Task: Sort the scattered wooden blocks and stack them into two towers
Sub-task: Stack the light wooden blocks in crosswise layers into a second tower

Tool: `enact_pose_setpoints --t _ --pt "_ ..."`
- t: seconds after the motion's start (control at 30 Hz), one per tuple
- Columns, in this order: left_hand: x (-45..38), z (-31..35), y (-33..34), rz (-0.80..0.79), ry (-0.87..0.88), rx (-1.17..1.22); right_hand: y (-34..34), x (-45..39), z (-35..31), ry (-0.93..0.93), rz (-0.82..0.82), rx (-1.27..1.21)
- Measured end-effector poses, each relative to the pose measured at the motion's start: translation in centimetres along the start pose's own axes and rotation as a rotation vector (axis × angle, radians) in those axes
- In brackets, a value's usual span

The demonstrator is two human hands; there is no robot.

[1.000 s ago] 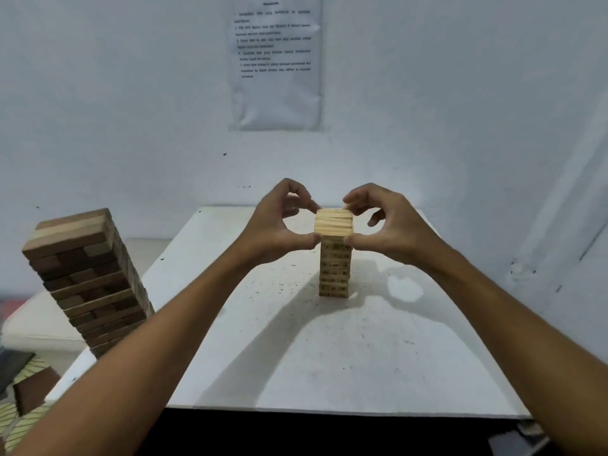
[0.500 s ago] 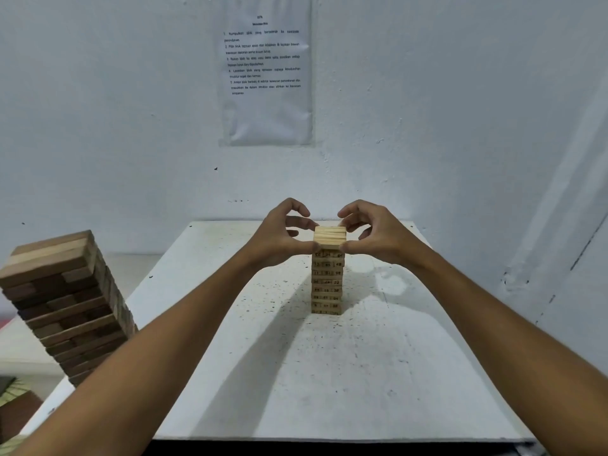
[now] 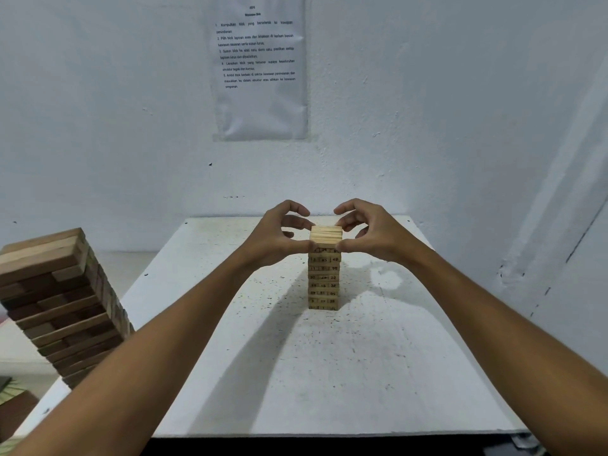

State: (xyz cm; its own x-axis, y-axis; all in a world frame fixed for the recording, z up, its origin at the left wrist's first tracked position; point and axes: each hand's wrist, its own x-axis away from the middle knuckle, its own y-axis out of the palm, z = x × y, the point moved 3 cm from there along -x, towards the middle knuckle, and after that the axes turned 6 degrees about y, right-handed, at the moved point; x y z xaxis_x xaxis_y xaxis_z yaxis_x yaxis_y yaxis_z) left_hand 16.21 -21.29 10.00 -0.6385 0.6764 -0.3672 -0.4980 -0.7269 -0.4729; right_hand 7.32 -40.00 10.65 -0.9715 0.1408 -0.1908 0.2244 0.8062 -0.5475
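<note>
The pale numbered wooden-block tower [image 3: 324, 274] stands mid white table [image 3: 329, 373]; left hand [image 3: 276, 236] and right hand [image 3: 375, 233] pinch its top layer from either side, apparently squaring it. Next: release gently. Left of it, the dark wooden tower [image 3: 59, 301].

My left hand [image 3: 274, 236] and right hand [image 3: 373, 233] are bare, with no rings, watch or glove on either. Both my forearms are uncovered along all that shows of them, down to the near edge of the view, with no sleeve or cuff. My nails are short and plain.
</note>
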Motion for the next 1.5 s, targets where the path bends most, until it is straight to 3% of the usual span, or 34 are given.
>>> enact_pose_setpoints --t 1.1,1.3,1.5 --pt "0.0 -0.8 -0.3 0.001 -0.004 -0.018 0.1 0.3 0.2 0.000 0.020 0.020" --pt "1.9 -2.2 -0.4 0.037 -0.066 0.053 0.0 1.8 1.5 0.046 0.073 -0.141" --pt "5.3 -6.1 2.1 -0.072 -0.160 -0.087 3.3 4.4 6.2 0.192 0.020 0.003"
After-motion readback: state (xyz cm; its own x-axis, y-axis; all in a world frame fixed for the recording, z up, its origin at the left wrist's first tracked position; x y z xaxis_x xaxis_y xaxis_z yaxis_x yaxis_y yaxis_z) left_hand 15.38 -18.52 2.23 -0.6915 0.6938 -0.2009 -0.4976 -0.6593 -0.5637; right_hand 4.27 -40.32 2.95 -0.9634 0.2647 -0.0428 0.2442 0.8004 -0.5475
